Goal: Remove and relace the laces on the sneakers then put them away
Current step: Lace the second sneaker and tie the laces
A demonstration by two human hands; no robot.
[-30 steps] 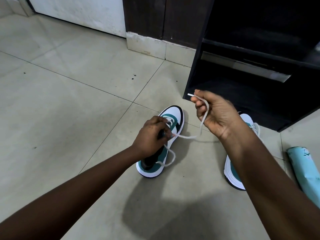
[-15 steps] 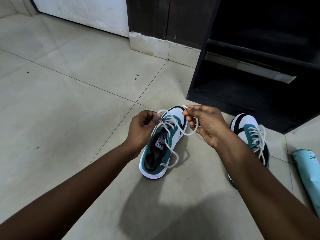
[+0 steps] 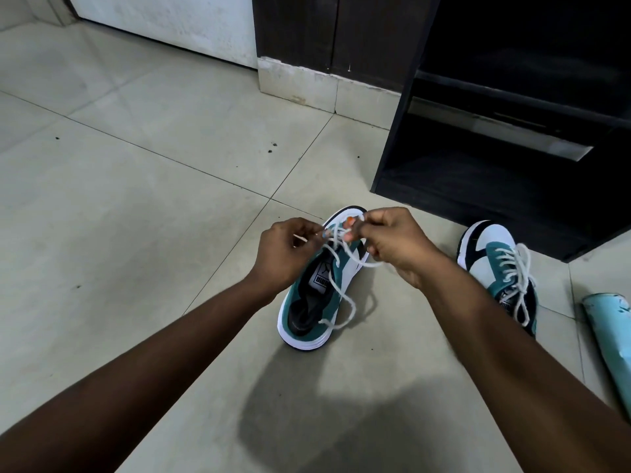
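We see left hand (image 3: pixel 283 250) and right hand (image 3: pixel 396 244) both pinching white lace (image 3: pixel 345 295) above sneaker (image 3: pixel 314 302) on floor (image 3: pixel 136 199); exact eyelet unclear; second sneaker (image 3: pixel 495 264) beside shelf (image 3: pixel 478 186).

Two teal, white and black suede sneakers: one (image 3: pixel 317 295) beneath the fingers, one (image 3: pixel 498 268) right of them. Two white cord laces (image 3: pixel 345 298) (image 3: pixel 517 278). One black wooden cabinet (image 3: pixel 478 172).

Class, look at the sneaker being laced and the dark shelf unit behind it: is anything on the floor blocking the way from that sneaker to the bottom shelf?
Nothing visible does. The sneaker points toward the shelf unit, with bare tile between. The second sneaker lies off to its right.
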